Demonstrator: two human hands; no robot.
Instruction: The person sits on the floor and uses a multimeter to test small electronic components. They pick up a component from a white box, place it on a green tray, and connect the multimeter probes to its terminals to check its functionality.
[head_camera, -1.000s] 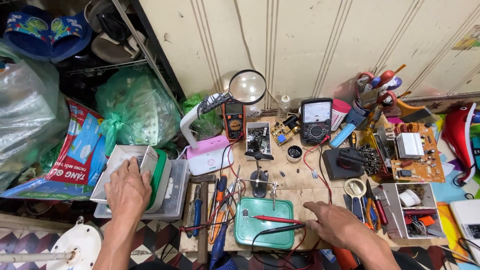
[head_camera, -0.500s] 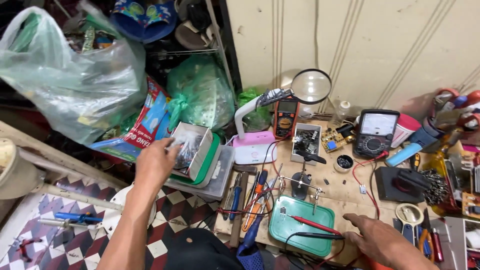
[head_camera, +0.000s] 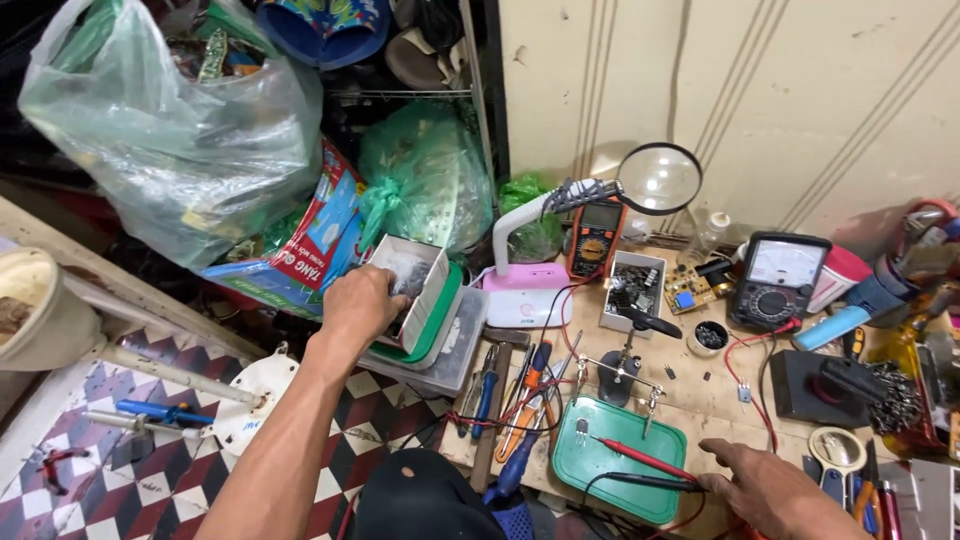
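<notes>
The left hand (head_camera: 362, 303) curls its grip around a tilted white box (head_camera: 408, 284), lifting it at 10 o'clock of the desk (head_camera: 700, 400), above stacked clear trays (head_camera: 450, 350). The right hand (head_camera: 775, 487) rests spread, holding nothing, just beside the green mat (head_camera: 615, 462) with probes at 5 o'clock.

A cream wall (head_camera: 760, 90) with thin vertical grooves rises behind the low wooden workbench (head_camera: 700, 395), evenly lit with soft shadows. Left of the workbench the floor (head_camera: 130, 480) is tiled in a dark red, black and white diamond pattern. Beyond that floor, left of the wall, a dark metal shelf rack (head_camera: 420, 95) stands packed, with bulging clear and green plastic bags (head_camera: 170, 130) heaped before it.
</notes>
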